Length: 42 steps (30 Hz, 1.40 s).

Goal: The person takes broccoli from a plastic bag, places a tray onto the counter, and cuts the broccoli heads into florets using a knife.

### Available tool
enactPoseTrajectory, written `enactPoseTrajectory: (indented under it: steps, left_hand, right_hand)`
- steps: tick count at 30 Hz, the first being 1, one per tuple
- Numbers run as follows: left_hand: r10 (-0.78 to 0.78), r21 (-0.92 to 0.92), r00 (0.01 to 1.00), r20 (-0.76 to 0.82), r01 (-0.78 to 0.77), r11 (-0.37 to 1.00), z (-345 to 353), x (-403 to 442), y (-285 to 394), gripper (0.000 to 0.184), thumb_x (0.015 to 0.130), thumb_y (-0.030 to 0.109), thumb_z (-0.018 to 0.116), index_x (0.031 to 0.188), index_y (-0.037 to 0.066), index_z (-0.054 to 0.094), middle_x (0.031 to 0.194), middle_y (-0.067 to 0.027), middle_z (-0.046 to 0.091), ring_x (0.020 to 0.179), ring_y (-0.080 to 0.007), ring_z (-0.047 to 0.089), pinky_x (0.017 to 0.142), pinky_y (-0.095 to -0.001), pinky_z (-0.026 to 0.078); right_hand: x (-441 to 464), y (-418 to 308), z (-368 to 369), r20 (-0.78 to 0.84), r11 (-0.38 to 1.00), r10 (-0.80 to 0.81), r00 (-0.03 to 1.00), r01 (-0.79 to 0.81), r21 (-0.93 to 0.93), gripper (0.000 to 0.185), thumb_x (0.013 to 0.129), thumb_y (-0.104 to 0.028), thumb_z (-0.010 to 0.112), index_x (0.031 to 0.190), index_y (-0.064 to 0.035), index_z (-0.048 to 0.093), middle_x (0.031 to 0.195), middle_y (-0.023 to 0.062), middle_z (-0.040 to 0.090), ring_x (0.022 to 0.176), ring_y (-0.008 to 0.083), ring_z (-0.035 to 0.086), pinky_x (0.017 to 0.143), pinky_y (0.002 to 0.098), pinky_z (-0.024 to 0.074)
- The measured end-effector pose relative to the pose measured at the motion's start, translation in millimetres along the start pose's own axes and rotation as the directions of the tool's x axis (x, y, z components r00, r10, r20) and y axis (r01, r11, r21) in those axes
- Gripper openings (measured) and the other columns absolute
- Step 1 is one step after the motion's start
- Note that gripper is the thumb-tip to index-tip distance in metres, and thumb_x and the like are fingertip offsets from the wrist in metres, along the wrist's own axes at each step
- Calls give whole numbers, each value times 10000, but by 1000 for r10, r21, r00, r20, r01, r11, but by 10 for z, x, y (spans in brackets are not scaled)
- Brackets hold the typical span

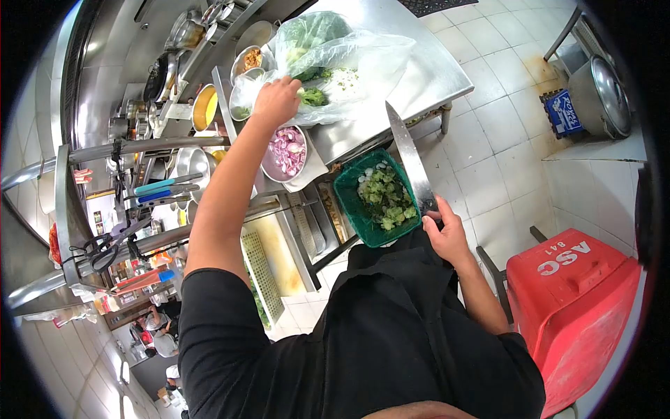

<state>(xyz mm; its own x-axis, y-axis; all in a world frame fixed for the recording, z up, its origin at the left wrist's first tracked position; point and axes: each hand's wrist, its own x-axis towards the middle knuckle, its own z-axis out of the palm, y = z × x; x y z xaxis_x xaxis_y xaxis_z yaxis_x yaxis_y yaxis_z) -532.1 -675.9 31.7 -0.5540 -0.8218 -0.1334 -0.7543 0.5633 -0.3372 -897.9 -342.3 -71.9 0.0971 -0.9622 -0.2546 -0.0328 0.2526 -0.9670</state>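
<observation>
My right hand point(447, 234) grips a large kitchen knife point(412, 157) by its handle, the blade pointing up and away over the floor beside the table. On the steel table, my left hand point(278, 103) has its fingers curled at one end of a green leafy vegetable point(313, 96). Around that vegetable spreads a clear plastic bag point(384, 59), with a larger green head point(314, 35) inside it and chopped bits scattered on it. Just below the knife, a green plastic basket point(345, 202) contains pale green pieces point(387, 199).
A bowl of cut purple onions point(286, 153) sits near my left forearm, and a bowl of brown bits point(250, 59) stands behind. Scissors point(108, 248) hang at left. To the right are a red bin point(569, 293) and a big lidded pot point(600, 98). Distant people point(164, 335) appear lower left.
</observation>
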Motion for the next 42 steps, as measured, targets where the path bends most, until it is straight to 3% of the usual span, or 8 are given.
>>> enactPoseTrajectory:
  steps: [3,10,13,16,18,27,36,42]
  left_hand:
    - [62,-59,998,-5,-62,996,130,105,8,343,833,234,694,1154,115,675,1139,-144,694,1092,-341,682,906,-499,554]
    - [-93,-16,938,333,104,994,227,393,-42,461,832,312,711,1246,110,684,1207,-161,715,1176,-352,658,991,-478,547]
    - [-114,15,914,389,118,993,268,470,-47,465,819,341,693,1214,94,699,1143,-187,733,1119,-375,684,970,-490,555]
    - [-128,-9,906,402,144,990,217,507,-38,454,812,333,673,1192,87,704,1103,-199,744,1078,-384,703,952,-490,559]
    - [-149,-19,912,383,169,985,148,449,-20,416,823,294,650,1180,88,702,1121,-189,749,1089,-375,707,940,-481,561]
    - [-457,-438,887,-64,387,811,-102,378,108,439,870,446,703,1149,108,681,948,-226,753,920,-430,723,823,-524,564]
    - [-351,-359,868,-352,221,907,81,232,569,360,809,341,776,1075,111,701,953,-137,741,966,-350,655,865,-494,457]
    - [-463,-441,588,-663,194,877,-233,218,542,334,820,292,790,1082,111,692,924,-95,670,960,-338,611,870,-455,433]
  right_hand:
    - [0,-3,27,0,1000,6,1000,-6,-4,573,952,-55,649,1500,-19,484,1159,190,740,1021,279,752,893,374,571]
    - [-82,96,80,42,999,22,999,-20,-40,585,947,-58,650,1505,-23,478,1179,208,728,1019,293,757,887,383,574]
    - [-85,117,104,-6,997,-67,998,67,-38,542,959,-12,645,1482,0,503,866,70,706,735,123,663,798,308,564]
    - [-86,122,81,-37,997,-73,997,72,-21,537,957,-21,643,1477,-4,509,835,66,702,730,133,668,833,320,565]
    - [-97,69,25,-19,999,-37,999,36,-18,562,948,-39,644,1489,-16,497,1048,150,725,911,227,726,868,359,570]
    - [-75,28,66,-13,1000,-4,1000,4,2,549,948,-46,643,1479,-14,504,1125,188,745,996,260,752,879,363,567]
    - [-84,7,125,-1,1000,-6,1000,6,-31,549,949,-58,658,1476,-11,511,1069,179,760,979,245,753,860,360,572]
    - [-54,103,200,-21,998,-67,998,67,1,540,956,-55,657,1474,-9,514,1036,157,760,952,223,746,835,342,571]
